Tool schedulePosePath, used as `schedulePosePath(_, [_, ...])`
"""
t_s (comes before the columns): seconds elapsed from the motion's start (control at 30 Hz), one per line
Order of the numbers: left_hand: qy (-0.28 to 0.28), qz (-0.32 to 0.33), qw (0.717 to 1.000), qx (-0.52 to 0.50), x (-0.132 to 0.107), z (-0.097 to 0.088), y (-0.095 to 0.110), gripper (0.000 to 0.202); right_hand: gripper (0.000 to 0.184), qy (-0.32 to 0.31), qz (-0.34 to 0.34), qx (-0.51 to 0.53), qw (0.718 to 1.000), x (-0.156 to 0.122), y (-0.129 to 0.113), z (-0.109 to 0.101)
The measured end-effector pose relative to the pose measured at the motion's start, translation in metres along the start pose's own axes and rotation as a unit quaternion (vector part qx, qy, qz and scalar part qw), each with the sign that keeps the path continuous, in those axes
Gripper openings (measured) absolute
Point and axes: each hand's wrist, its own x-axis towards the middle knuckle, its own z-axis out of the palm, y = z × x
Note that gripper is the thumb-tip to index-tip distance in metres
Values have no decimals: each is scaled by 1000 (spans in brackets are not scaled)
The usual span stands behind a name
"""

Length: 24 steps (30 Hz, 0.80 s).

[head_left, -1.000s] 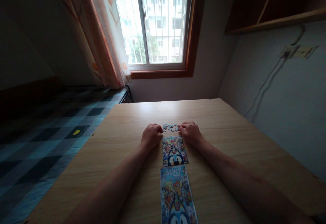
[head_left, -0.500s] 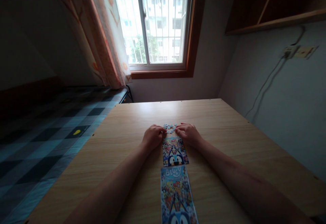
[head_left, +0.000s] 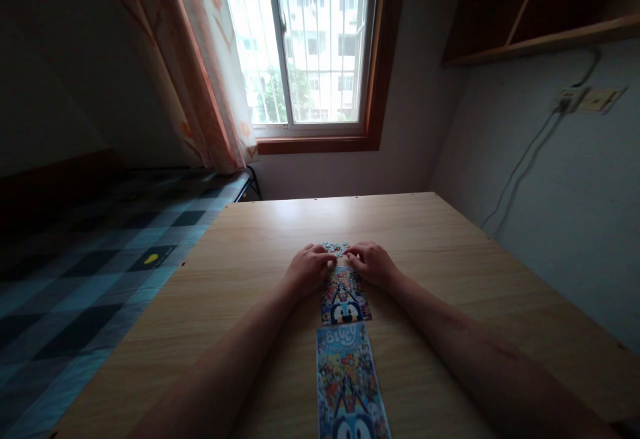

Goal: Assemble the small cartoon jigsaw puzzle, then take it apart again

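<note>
A partly built jigsaw puzzle lies on the table, its colourful picture ending in a blue cartoon dog's face at the near side. Just beyond its top edge is a small heap of loose jigsaw pieces. My left hand rests at the puzzle's upper left corner, fingers bent together, the fingertips over the gap between puzzle and heap. From the right, my right hand reaches to the heap's edge with thumb and fingers drawn together. Whatever either hand's fingertips hold is too small to make out.
A printed picture sheet marked "Bluey" lies nearer to me, below the puzzle. Around it spreads the wooden table. A bed with a checked cover adjoins on the left; a wall with a cable stands on the right.
My left hand has moved a little to the right, its fingertips now over the puzzle's top edge. My right hand has shifted only slightly, and a few loose pieces lie differently.
</note>
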Motion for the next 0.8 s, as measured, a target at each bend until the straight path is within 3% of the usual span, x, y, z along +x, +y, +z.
schedulePosePath(0.17, [0, -8, 1000, 10, 0, -1, 2, 32, 23, -13, -2, -15, 1000, -1, -2, -2])
schedulePosePath(0.4, [19, -71, 996, -57, 1, -5, 2, 28, 22, -22, -23, -1, 999, -1, -1, -1])
schedulePosePath(0.63, [35, -65, 995, -61, 2, -4, 1, 27, 23, -23, -62, -23, 998, -2, -1, 1])
schedulePosePath(0.8, [43, -80, 994, -63, -1, -4, -1, 28, 24, -20, -6, -29, 999, -1, 3, -10])
